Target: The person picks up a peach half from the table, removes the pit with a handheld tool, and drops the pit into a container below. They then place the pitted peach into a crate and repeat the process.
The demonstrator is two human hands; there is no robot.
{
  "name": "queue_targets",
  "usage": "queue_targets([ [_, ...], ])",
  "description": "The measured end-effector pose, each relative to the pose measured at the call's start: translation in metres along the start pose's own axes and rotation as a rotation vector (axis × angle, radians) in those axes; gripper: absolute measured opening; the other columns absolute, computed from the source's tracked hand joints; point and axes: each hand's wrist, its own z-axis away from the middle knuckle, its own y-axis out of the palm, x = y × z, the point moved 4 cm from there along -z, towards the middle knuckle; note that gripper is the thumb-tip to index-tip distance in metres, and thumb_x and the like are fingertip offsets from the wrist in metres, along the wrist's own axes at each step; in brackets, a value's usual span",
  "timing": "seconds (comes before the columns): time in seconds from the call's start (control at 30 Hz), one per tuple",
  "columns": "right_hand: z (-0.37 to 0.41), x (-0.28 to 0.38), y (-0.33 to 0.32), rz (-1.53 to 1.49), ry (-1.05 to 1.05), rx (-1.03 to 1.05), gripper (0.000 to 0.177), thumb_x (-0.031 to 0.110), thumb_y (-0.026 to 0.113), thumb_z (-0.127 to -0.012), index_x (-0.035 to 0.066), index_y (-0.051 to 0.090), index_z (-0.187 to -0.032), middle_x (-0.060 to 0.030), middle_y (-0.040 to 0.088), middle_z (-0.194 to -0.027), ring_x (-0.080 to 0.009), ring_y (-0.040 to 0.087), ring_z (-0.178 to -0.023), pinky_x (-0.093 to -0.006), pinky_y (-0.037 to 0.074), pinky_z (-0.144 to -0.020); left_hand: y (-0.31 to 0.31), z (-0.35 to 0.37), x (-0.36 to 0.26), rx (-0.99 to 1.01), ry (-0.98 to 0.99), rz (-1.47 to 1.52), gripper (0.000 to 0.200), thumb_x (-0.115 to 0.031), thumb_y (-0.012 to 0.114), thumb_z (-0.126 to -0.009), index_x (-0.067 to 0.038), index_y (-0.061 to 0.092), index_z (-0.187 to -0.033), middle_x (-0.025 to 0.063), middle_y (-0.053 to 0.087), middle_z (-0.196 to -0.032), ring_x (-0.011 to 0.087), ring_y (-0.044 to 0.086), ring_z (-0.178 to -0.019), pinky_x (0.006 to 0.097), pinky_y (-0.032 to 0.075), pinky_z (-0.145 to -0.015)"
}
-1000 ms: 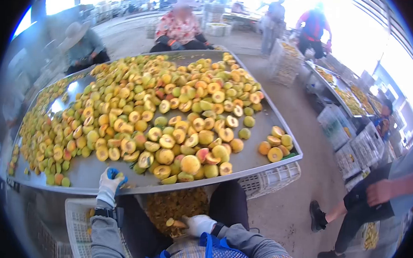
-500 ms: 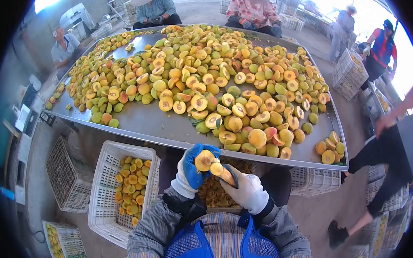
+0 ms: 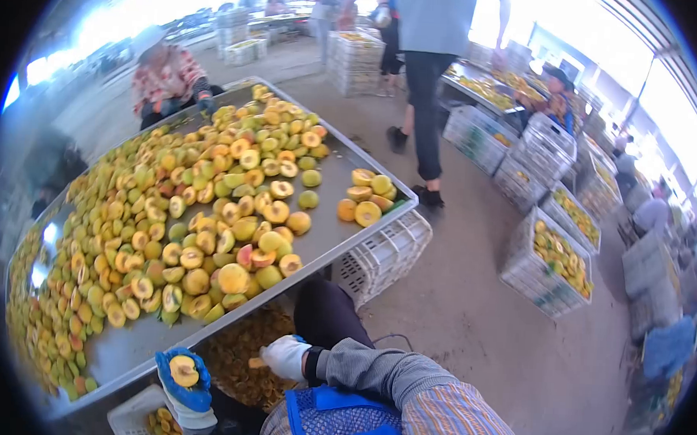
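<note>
My left hand [image 3: 185, 390], in a blue-and-white glove, is closed around a peach half [image 3: 184, 372] with its cut face up and a brownish centre. To its right, my right hand [image 3: 284, 357], in a white glove, is closed on a tool with a light wooden handle [image 3: 257, 363]; the tool's working end cannot be made out. Beneath the hands is a heap of brown pits and scraps [image 3: 235, 341]. Many halved yellow-green peaches [image 3: 195, 280] lie piled on the metal table [image 3: 334, 187] just beyond my hands.
A small group of peach halves [image 3: 367, 213] sits at the table's right corner. White crates [image 3: 382, 255] stand under that corner, and filled ones [image 3: 555, 264] to the right. A person [image 3: 427, 80] walks past behind; another person [image 3: 170, 82] sits across the table.
The view has swung to the right. My hands, together before, are now apart: the left keeps a peach half, and the right has drawn away with the wooden-handled tool.
</note>
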Motion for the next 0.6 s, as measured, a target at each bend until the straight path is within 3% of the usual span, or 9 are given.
queue_targets([
  [0.1, 0.025, 0.017, -0.041, -0.417, 0.057, -0.156, 0.029, 0.024, 0.063, -0.079, 0.003, 0.064, -0.099, -0.0203, 0.067, -0.085, -0.0377, 0.065, -0.087, -0.0466, 0.051, -0.078, 0.017, 0.007, 0.015, -0.015, -0.058, -0.039, 0.043, -0.048, 0.045, -0.097, -0.008, 0.059, -0.094, 0.0097, 0.062, -0.073, 0.0156, 0.055, -0.052, 0.0225, 0.042, -0.042],
  [0.17, 0.028, 0.015, -0.051, -0.45, 0.102, -0.151, 0.031, 0.025, 0.062, -0.081, 0.004, 0.062, -0.104, -0.0207, 0.067, -0.086, -0.0381, 0.065, -0.089, -0.0471, 0.05, -0.079, 0.028, 0.009, 0.015, -0.052, 0.197, -0.264, 0.036, -0.042, 0.046, -0.098, -0.008, 0.059, -0.094, 0.0078, 0.062, -0.075, 0.0151, 0.057, -0.055, 0.0234, 0.045, -0.045],
  [0.2, 0.03, 0.015, -0.057, -0.464, 0.126, -0.148, 0.034, 0.025, 0.06, -0.082, 0.004, 0.059, -0.108, -0.0211, 0.067, -0.086, -0.0384, 0.064, -0.09, -0.0477, 0.049, -0.08, 0.017, 0.008, 0.018, 0.007, 0.109, -0.307, 0.033, -0.036, 0.044, -0.1, -0.006, 0.058, -0.096, 0.007, 0.062, -0.073, 0.0149, 0.057, -0.055, 0.025, 0.046, -0.047],
  [0.3, 0.034, 0.014, -0.066, -0.51, 0.124, -0.233, 0.045, 0.03, 0.06, -0.085, 0.005, 0.051, -0.121, -0.0216, 0.066, -0.085, -0.0385, 0.065, -0.084, -0.0467, 0.051, -0.073, 0.006, 0.001, 0.028, 0.203, 0.101, -0.549, 0.035, -0.035, 0.042, -0.101, -0.005, 0.058, -0.096, 0.0067, 0.061, -0.072, 0.0147, 0.057, -0.054, 0.0246, 0.046, -0.047],
  [0.33, 0.033, 0.011, -0.063, -0.504, 0.122, -0.309, 0.047, 0.031, 0.06, -0.085, 0.005, 0.05, -0.123, -0.0217, 0.067, -0.086, -0.0387, 0.065, -0.084, -0.047, 0.051, -0.072, 0.015, 0.007, 0.032, 0.153, -0.038, -0.495, 0.038, -0.037, 0.041, -0.101, -0.004, 0.059, -0.095, 0.0053, 0.059, -0.07, 0.0133, 0.056, -0.053, 0.024, 0.045, -0.047],
  [0.4, 0.029, 0.008, -0.051, -0.492, 0.115, -0.404, 0.05, 0.033, 0.059, -0.085, 0.007, 0.049, -0.127, -0.0216, 0.067, -0.085, -0.0391, 0.066, -0.079, -0.048, 0.053, -0.069, 0.048, 0.018, 0.025, 0.272, 0.079, -0.708, 0.034, -0.03, 0.042, -0.101, -0.002, 0.062, -0.099, 0.0022, 0.06, -0.076, 0.009, 0.055, -0.059, 0.0227, 0.046, -0.052],
  [0.43, 0.031, 0.012, -0.059, -0.481, 0.105, -0.376, 0.05, 0.028, 0.058, -0.085, 0.001, 0.05, -0.127, -0.0223, 0.067, -0.082, -0.0392, 0.066, -0.075, -0.0489, 0.052, -0.066, 0.061, 0.021, 0.018, 0.356, 0.121, -0.796, 0.03, -0.025, 0.045, -0.099, -0.001, 0.064, -0.101, 0.0025, 0.062, -0.082, 0.009, 0.057, -0.066, 0.0231, 0.047, -0.057],
  [0.5, 0.032, 0.014, -0.064, -0.427, 0.084, -0.413, 0.048, 0.028, 0.06, -0.085, 0.005, 0.052, -0.127, -0.0195, 0.067, -0.079, -0.0373, 0.066, -0.07, -0.0479, 0.053, -0.06, 0.062, 0.021, 0.015, 0.315, 0.036, -0.529, 0.028, -0.023, 0.051, -0.096, 0.0, 0.065, -0.102, 0.006, 0.065, -0.092, 0.0126, 0.061, -0.076, 0.0266, 0.051, -0.065],
  [0.6, 0.035, 0.014, -0.062, -0.367, 0.12, -0.436, 0.054, 0.032, 0.064, -0.084, 0.006, 0.052, -0.129, -0.0185, 0.067, -0.077, -0.0342, 0.067, -0.071, -0.0448, 0.053, -0.064, 0.043, 0.01, 0.032, 0.298, -0.141, -0.191, 0.032, -0.026, 0.051, -0.097, 0.001, 0.063, -0.11, 0.0089, 0.066, -0.101, 0.017, 0.065, -0.084, 0.0299, 0.055, -0.067],
])
